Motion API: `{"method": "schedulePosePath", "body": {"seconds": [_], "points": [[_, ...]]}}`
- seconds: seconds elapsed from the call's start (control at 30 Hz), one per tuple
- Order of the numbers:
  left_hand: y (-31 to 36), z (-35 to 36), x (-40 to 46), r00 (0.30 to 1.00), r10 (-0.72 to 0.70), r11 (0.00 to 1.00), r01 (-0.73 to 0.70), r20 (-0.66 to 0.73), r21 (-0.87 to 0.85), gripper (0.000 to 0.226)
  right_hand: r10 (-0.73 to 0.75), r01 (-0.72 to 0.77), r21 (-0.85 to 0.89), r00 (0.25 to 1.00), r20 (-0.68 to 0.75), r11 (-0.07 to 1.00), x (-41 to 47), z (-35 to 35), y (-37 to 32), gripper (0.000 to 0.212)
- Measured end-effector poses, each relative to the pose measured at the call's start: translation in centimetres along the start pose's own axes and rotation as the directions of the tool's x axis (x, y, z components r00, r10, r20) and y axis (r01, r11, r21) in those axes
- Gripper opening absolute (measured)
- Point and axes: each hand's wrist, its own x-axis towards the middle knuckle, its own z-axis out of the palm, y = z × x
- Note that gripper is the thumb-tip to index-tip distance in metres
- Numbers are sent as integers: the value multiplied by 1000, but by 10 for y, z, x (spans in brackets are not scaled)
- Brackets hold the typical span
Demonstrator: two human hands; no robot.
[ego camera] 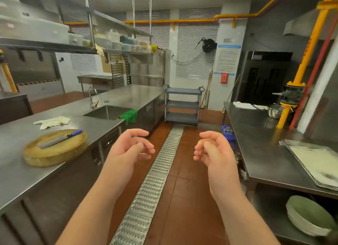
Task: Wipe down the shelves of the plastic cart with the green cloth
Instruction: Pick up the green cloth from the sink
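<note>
A grey plastic cart with three shelves stands at the far end of the aisle, against the back wall. The green cloth hangs over the front edge of the steel counter, beside the sink. My left hand and my right hand are raised in front of me over the aisle, palms facing each other, fingers loosely curled and holding nothing. Both hands are well short of the cloth and the cart.
On the left counter lie a round wooden chopping block with a blue-handled cleaver and a white cloth. A metal floor drain runs down the aisle. The right steel table carries a tray; green plates are stacked below.
</note>
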Motion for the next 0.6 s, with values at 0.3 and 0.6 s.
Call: {"method": "schedulePosePath", "body": {"seconds": [0.3, 0.6], "points": [[-88, -54, 112, 997, -25, 999, 27, -80, 19, 28, 9, -8, -17, 998, 69, 1000, 107, 70, 83, 26], [-158, -102, 293, 992, -64, 998, 66, -104, 10, 31, 64, -61, -57, 996, 58, 996, 266, 157, 161, 24]]}}
